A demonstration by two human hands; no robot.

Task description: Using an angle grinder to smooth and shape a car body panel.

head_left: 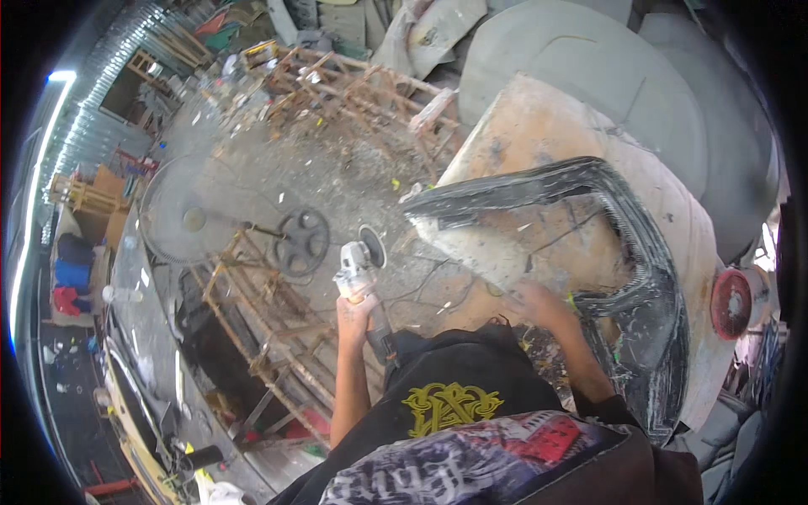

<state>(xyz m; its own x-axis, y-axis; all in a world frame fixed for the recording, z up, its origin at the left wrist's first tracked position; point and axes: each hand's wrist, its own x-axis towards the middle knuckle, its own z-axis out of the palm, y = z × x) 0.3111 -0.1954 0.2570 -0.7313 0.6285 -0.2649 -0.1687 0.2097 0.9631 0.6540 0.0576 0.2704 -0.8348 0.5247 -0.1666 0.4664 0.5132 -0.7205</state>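
Observation:
My left hand [355,318] is wrapped round the body of an angle grinder [362,282], whose head and round disc point up and away from me. The grinder is held left of my lap, apart from any workpiece. My right hand [545,308] is blurred, and its fingers cannot be made out clearly. It is beside the inner edge of a large black angular frame [665,278] with whitish scuffs along its surface. This frame lies on a worn beige panel [513,126] to my right; whether my right hand touches either is unclear.
A pedestal fan [194,220] stands at the left, with a dark spoked round base [301,241] near it. Rusty metal frames [269,337] lie on the left and far side. Large grey panels [589,59] lean at the back right. A red round object [731,305] sits at the right.

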